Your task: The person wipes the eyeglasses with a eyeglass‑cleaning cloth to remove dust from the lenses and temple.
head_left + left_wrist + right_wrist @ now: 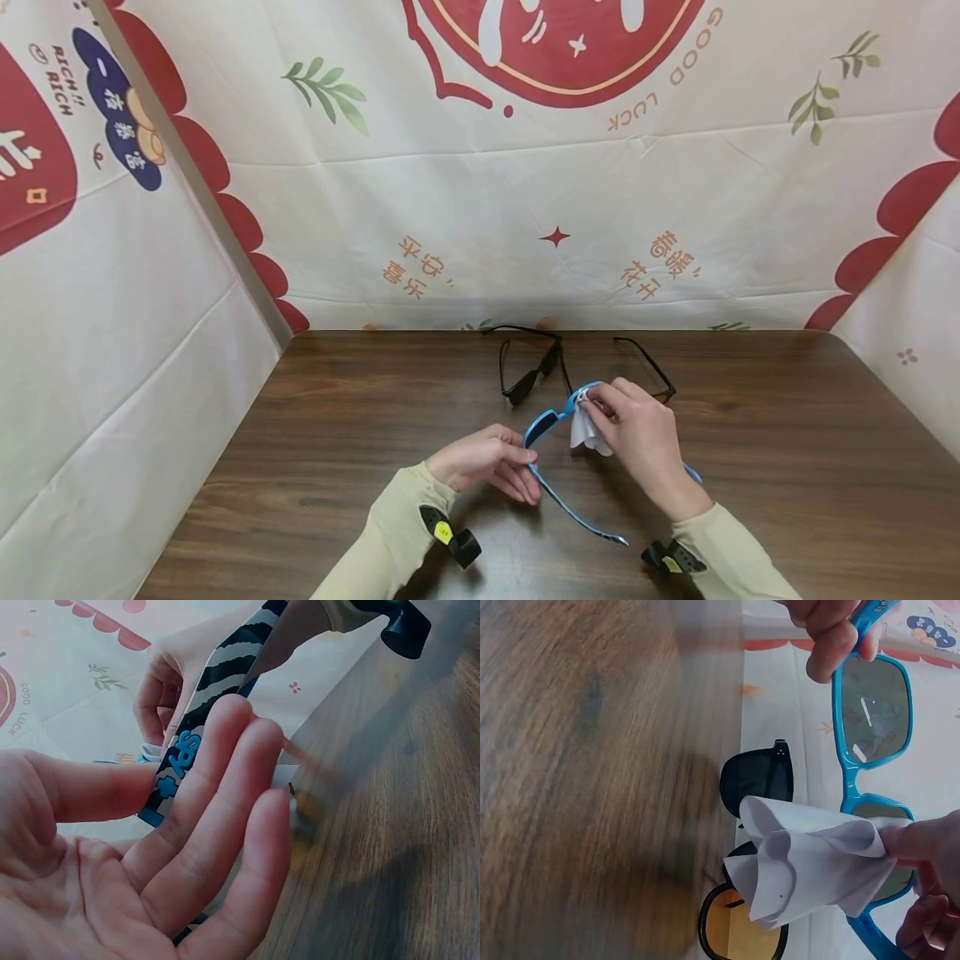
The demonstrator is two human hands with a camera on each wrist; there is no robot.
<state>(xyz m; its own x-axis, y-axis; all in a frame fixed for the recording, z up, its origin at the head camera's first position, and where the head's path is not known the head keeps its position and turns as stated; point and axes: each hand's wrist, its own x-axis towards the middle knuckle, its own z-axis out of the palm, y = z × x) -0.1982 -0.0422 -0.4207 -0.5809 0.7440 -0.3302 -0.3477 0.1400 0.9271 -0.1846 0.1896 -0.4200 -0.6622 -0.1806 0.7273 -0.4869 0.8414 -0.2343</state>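
Observation:
Blue-framed sunglasses (542,427) with dark lenses are held above the table, temples unfolded. My left hand (491,460) pinches them at the hinge corner between thumb and fingers. In the left wrist view, that temple (225,671) shows zebra stripes and raised blue letters. My right hand (641,433) pinches a white cloth (589,435) at the other lens. Seen from the right wrist, the cloth (802,866) hangs in folds and covers part of that lens; the lens nearer the left hand (829,630) is uncovered.
Black sunglasses (525,386) lie unfolded on the wooden table (337,433) behind the hands. To their right is another black-framed pair (654,367), partly hidden by the right hand; its amber lens (742,930) shows in the right wrist view. Printed cloth walls (487,200) border the table.

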